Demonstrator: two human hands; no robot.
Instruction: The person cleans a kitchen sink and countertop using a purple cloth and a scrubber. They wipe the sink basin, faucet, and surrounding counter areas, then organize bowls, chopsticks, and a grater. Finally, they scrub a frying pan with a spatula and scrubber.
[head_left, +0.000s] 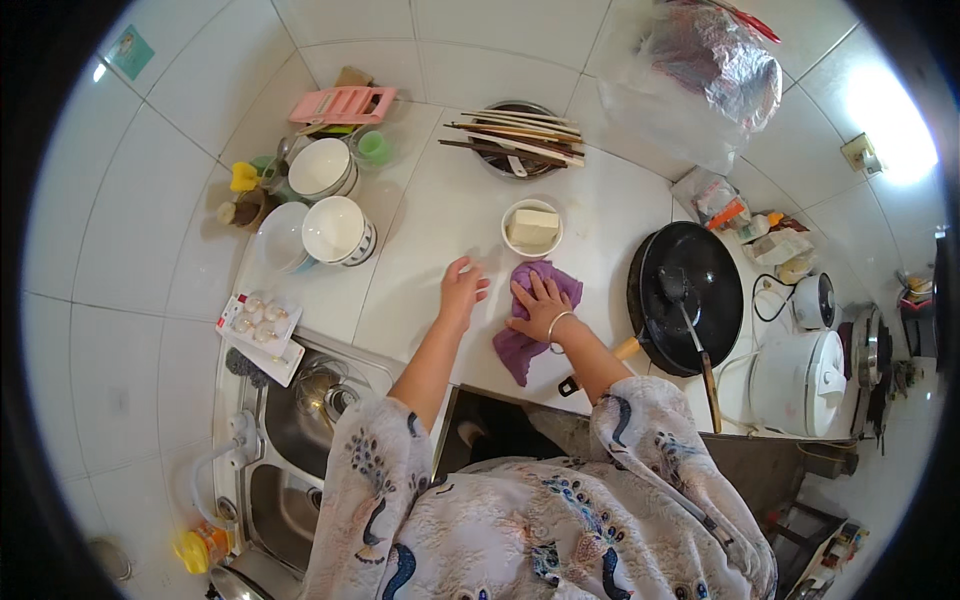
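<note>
Purple cloth (517, 355) crumpled beneath the right hand (543, 314) on the white counter (405, 255).
Head view: work with the cloth looks under way; how much is done or left cannot be told. The right hand's fingers spread wide and flat over it, palm down; the left hand (459, 296), empty, its fingers loosely curled, is left of them. Just beyond the right fingertips stands a white bowl (514, 249) holding a pale block (533, 228).

The right hand (543, 308) rests spread on a purple cloth (514, 352) just beside 1 white bowl (530, 254), the left hand (461, 292) loosely spread above the surface (415, 240).
</note>
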